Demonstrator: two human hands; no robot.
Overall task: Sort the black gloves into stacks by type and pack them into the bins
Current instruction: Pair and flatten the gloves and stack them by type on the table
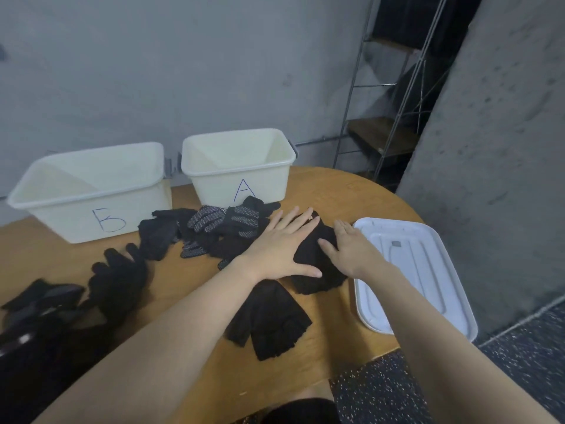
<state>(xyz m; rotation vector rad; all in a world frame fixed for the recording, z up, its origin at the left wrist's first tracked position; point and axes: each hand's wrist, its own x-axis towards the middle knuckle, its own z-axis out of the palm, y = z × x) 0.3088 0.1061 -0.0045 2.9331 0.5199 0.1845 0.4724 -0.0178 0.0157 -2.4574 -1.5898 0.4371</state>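
A small stack of plain black gloves [318, 264] lies just right of the frame's centre on the wooden bench [345, 191], and both hands press down on it. The left hand [279, 243] lies flat with fingers straight and spread, its thumb along the stack's lower edge; the right hand [351, 249] rests on the stack's right side, fingers straight too, so neither grip is curled round anything. Just below the stack, near the left forearm, sits a second dark fingerless glove [269, 319] on its own. Above and to the left of the hands a loose heap of gloves with white grip dots [226, 221] spreads in front of the bins. More plain black gloves [119, 276] trail toward the lower left of the frame, where they blur into a dark pile. At the back of the bench stand two cream plastic bins: bin A [238, 166] at upper centre and bin B [91, 191] to its left; no gloves show inside either. A white lid [428, 270] lies flat at the right edge of the bench, touching the right wrist's side.
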